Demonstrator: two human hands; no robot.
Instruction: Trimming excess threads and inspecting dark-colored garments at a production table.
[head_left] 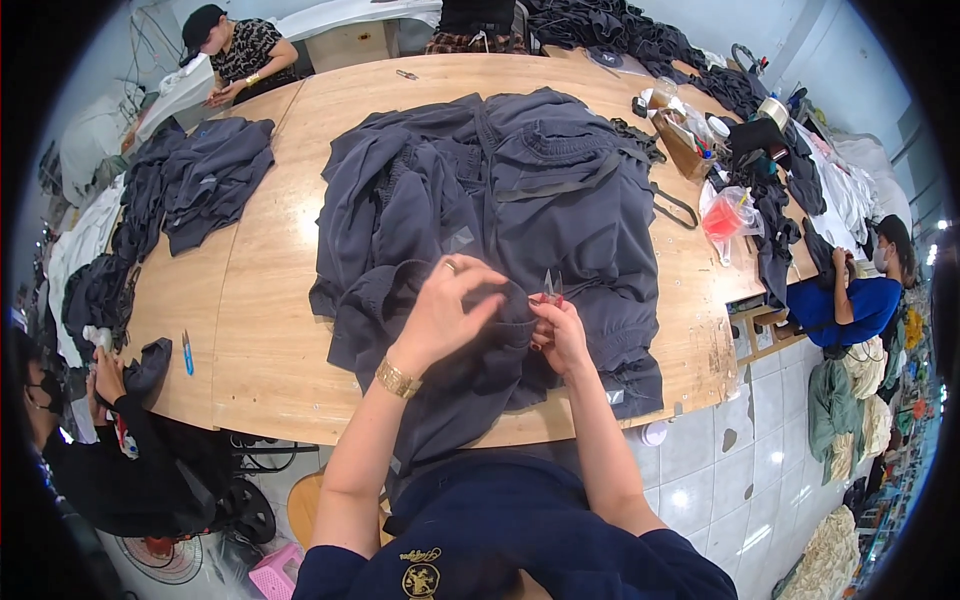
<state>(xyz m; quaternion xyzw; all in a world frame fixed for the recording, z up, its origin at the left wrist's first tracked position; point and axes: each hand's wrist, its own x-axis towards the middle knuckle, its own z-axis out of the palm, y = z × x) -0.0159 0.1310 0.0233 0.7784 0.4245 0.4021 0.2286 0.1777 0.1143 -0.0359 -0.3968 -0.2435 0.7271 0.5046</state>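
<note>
A dark grey garment [570, 235] with gathered elastic edges is spread over the pile in front of me. Small thread snips [552, 284] with red handles sit in my right hand [560, 338], blades pointing away from me. That hand's fingers are closed around them, beside a raised gathered edge of the cloth; whether they also pinch the cloth is hard to make out. Just to its left, my left hand [450, 310] hovers over the same edge, fingers curved and apart, with nothing visible between them.
Blue-handled snips [188, 353] lie on the wooden table [265, 330] at left, near another dark garment pile [215, 180]. A bag with a red drink [725, 215] and a cardboard box [682, 143] stand at right. Other people work around the table.
</note>
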